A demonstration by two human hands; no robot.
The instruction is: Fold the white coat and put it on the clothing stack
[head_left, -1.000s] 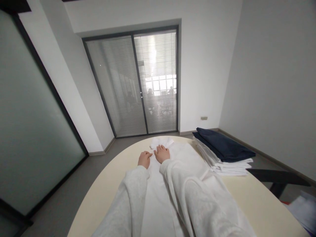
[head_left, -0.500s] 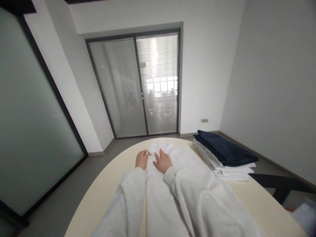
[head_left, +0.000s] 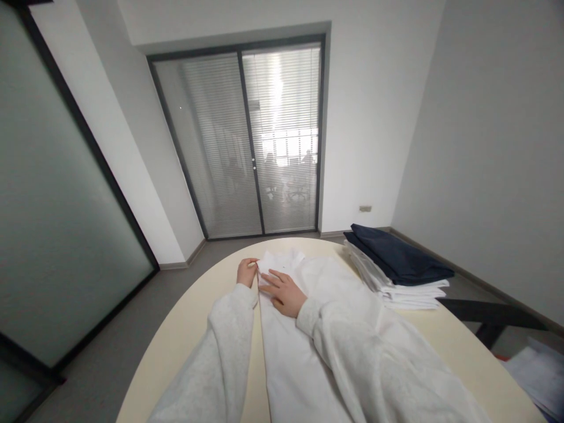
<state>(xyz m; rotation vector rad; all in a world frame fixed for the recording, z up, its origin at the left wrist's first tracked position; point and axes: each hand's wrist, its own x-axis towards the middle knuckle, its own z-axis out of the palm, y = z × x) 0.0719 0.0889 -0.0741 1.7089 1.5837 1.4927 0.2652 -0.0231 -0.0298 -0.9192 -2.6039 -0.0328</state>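
Observation:
A white garment [head_left: 291, 352], its exact kind unclear, lies lengthwise over the round table, its far end near the table's back edge. At that end's left corner my left hand [head_left: 247, 272] pinches the cloth edge between thumb and fingers. My right hand [head_left: 284, 292] rests flat on the fabric just right of it, fingers spread and pointing left. The right sleeve covers part of the garment, and its near end runs out of view at the bottom.
On the table's right side a folded dark navy garment [head_left: 399, 255] tops a stack of folded white cloth [head_left: 416, 296]. The pale round table [head_left: 176, 352] has a curved edge. Beyond the right edge are a black bar [head_left: 489, 314] and a white pile [head_left: 537, 373]. Glass doors [head_left: 238, 147] stand behind.
My left hand has moved slightly left, and the bunched corner beside it now lies flatter. My right hand has turned so its fingers point left. The camera view has tilted a little.

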